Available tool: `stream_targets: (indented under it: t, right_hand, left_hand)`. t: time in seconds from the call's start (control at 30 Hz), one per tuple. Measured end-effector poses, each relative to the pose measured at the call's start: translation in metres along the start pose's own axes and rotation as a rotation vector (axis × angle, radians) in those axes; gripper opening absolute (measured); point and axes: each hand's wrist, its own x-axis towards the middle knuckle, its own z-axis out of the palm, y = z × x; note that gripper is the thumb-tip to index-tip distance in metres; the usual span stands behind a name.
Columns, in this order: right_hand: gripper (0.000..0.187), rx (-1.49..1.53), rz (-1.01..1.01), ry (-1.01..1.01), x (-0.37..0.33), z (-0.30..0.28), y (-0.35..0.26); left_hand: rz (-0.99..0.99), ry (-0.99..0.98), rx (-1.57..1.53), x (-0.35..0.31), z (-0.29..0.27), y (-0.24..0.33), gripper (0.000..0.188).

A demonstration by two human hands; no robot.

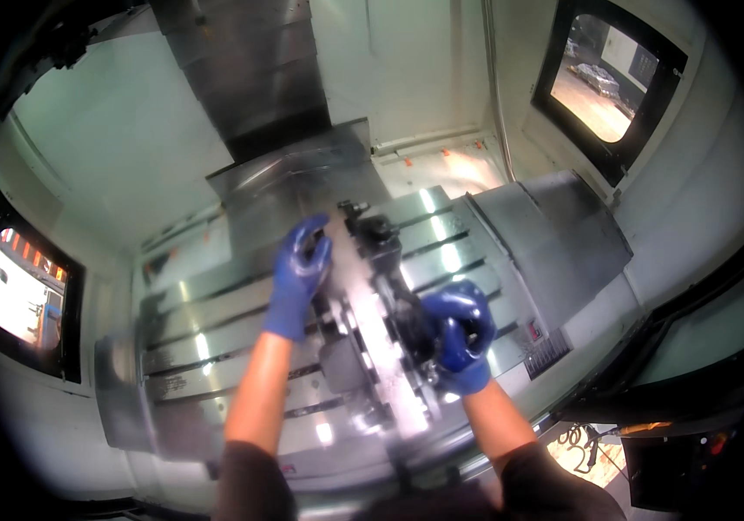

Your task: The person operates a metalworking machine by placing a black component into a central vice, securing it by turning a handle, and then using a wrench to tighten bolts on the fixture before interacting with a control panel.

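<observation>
Both my hands wear blue gloves and reach over a long machine vise (374, 334) on a slotted metal machine table (216, 343). To the left of the vise's far half is my left hand (301, 273), its fingers bent with a gap between them and the thumb. I see nothing held there for certain. My right hand (460, 326) is curled closed at the vise's right side, near its dark jaw part (408, 321). What lies inside those fingers is hidden. Motion blurs the vise's details.
Pale enclosure walls surround the table, with a window at the left (29, 291) and another at the upper right (606, 78). A dark metal cover (246, 69) rises behind. A grey sheet-metal cover (554, 239) adjoins the table's right end.
</observation>
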Motion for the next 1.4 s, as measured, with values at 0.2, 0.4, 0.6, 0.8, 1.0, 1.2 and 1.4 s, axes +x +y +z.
stream_targets:
  t: [0.2,0.4,0.6,0.8,1.0,1.2,1.4]
  right_hand:
    - [0.024,-0.031,0.015,0.054,0.001,-0.025,0.022]
    - [0.033,-0.135,0.096,0.17,-0.035,-0.07,0.036]
    - [0.047,0.135,0.216,0.803,-0.114,-0.181,0.099]
    - [0.058,0.239,0.663,1.291,-0.196,-0.172,0.074]
    - [0.031,-1.102,0.895,0.268,-0.345,-0.185,0.099]
    - [0.039,-0.576,0.939,0.791,-0.355,-0.222,0.112]
    - [0.037,-0.95,0.32,0.029,-0.075,-0.167,0.158]
  left_hand:
    - [0.109,-0.024,0.097,0.046,0.018,-0.035,0.034]
    - [-0.007,-0.231,0.34,0.082,0.059,-0.059,0.041]
    - [0.036,-0.516,0.595,0.117,0.09,-0.103,0.043]
    - [-0.053,-0.966,0.899,0.158,0.091,-0.086,0.036]
    - [-0.223,-1.302,0.778,0.194,0.109,-0.109,0.031]
    - [-0.356,-1.425,0.521,0.204,0.105,-0.141,0.031]
    - [-0.381,-1.436,0.628,0.212,0.122,-0.146,0.03]
